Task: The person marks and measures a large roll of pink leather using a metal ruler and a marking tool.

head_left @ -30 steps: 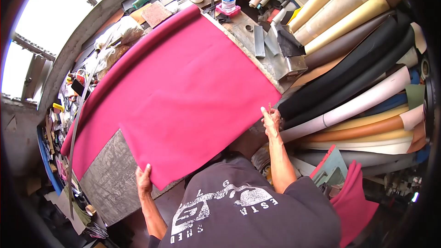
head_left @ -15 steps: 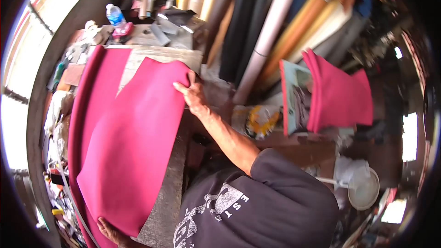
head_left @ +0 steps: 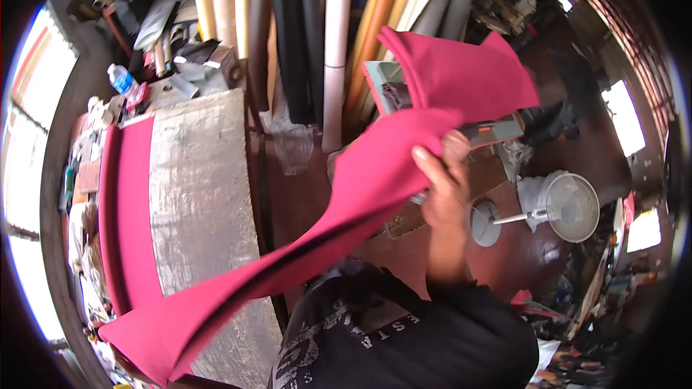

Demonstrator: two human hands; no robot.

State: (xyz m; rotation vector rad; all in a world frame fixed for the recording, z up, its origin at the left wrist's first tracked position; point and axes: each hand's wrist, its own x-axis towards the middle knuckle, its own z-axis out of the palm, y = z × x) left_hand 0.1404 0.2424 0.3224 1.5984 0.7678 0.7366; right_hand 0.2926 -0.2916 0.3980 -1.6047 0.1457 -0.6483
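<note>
A cut piece of pink sheet material, fabric or synthetic leather, stretches across in front of me, twisted along its length. My right hand is closed on its far right end, thumb on top. That end is close to a folded pink piece, which lies on a pale box. The near left end of the sheet hangs over the worktable. My left hand is hidden by the sheet at the lower left, so its fingers do not show. A partly rolled pink length lies along the table's left side.
Rolls of material stand upright at the back. A water bottle and scraps crowd the table's far left corner. To the right are a white bucket and a grey round container. Clutter lines the left edge.
My right hand has carried its end of the pink sheet off the table to the right, beside the folded piece. The sheet has twisted, uncovering the tabletop. My view has turned right.
</note>
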